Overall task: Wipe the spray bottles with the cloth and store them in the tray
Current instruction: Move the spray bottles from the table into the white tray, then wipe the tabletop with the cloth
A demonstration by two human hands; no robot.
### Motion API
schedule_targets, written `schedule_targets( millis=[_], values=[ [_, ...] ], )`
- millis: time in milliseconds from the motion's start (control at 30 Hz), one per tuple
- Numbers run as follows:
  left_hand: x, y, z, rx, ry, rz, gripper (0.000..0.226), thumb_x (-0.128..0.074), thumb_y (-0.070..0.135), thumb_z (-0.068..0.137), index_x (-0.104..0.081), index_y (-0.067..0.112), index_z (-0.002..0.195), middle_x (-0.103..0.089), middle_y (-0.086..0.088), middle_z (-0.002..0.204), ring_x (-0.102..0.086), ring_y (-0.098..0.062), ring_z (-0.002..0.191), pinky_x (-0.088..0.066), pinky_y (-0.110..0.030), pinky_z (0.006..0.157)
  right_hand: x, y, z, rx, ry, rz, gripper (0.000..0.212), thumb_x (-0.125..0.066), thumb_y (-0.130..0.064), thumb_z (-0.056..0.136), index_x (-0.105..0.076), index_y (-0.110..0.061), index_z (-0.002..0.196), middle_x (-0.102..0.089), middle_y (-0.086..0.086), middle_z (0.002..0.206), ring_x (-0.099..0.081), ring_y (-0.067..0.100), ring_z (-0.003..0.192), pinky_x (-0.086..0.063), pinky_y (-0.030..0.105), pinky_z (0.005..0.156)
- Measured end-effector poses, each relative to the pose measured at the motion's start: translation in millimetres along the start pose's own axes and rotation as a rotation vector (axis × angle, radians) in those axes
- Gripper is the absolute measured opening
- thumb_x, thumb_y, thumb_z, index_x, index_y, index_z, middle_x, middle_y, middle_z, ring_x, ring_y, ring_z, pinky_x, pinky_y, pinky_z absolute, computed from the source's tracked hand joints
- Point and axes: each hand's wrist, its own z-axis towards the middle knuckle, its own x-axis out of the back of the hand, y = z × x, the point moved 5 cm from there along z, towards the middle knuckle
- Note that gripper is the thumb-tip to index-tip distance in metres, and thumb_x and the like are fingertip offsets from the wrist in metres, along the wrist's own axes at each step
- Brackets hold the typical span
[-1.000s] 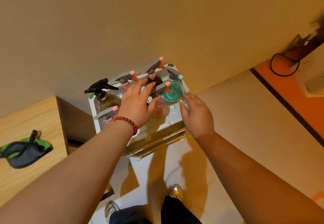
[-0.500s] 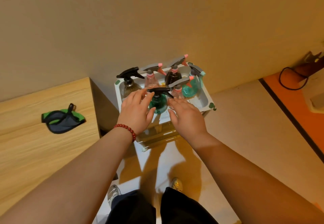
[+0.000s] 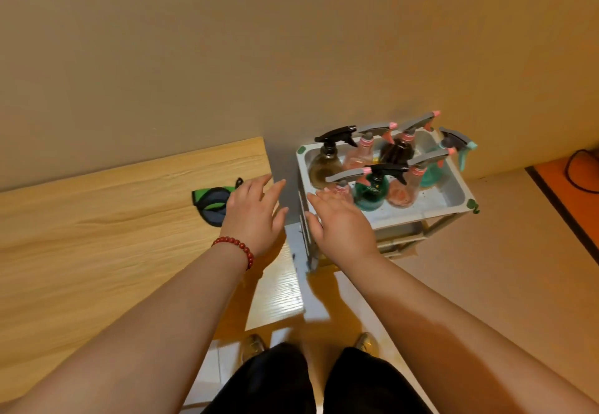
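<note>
- Seemingly every spray bottle (image 3: 372,188) stands in the tray (image 3: 450,191), right of centre.
- My left hand (image 3: 256,216) and right hand (image 3: 340,224): fingers spread, empty.
- Mid-left, the cloth (image 3: 209,201) lies idle; little remains.

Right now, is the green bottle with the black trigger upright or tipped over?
Upright. The green bottle stands on its base in the tray, black trigger head on top.

Single head camera, steep downward view, facing wall (image 3: 227,41); tray (image 3: 447,191) close below.
</note>
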Motion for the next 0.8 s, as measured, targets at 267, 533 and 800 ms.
schedule_targets(
  millis=[267,533,800],
  values=[
    [19.7,-88.7,-26.5,-0.016,-0.022,-0.011,0.052,-0.054,0.033,0.098,-0.043,0.019,0.146,-0.042,-0.008,0.15,-0.036,-0.029,0.139,-0.027,-0.046,0.113,-31.2,-80.0,14.4,-0.031,-0.007,0.024,0.036,-0.06,-0.021,0.093,-0.063,-0.006,0.126,-0.066,0.015,0.124,-0.06,0.031,0.12,-0.047,0.041,0.099],
    [17.4,-141.3,-59.0,0.091,-0.08,-0.05,0.054,-0.045,0.036,0.102,-0.032,0.023,0.152,-0.03,-0.005,0.158,-0.025,-0.026,0.144,-0.017,-0.042,0.117,-53.5,-115.2,13.4,-0.052,-0.103,0.028,0.04,-0.053,-0.025,0.098,-0.056,-0.009,0.134,-0.059,0.014,0.134,-0.052,0.029,0.128,-0.039,0.038,0.107],
    [3.5,-146.4,-81.7,0.183,-0.109,-0.045,0.053,-0.043,0.038,0.102,-0.031,0.025,0.152,-0.027,-0.004,0.159,-0.022,-0.025,0.146,-0.015,-0.04,0.117,-65.7,-108.2,6.2,-0.057,-0.272,0.038,0.049,-0.04,-0.035,0.102,-0.036,-0.022,0.149,-0.031,0.005,0.157,-0.025,0.022,0.146,-0.021,0.035,0.117]
  ],
)
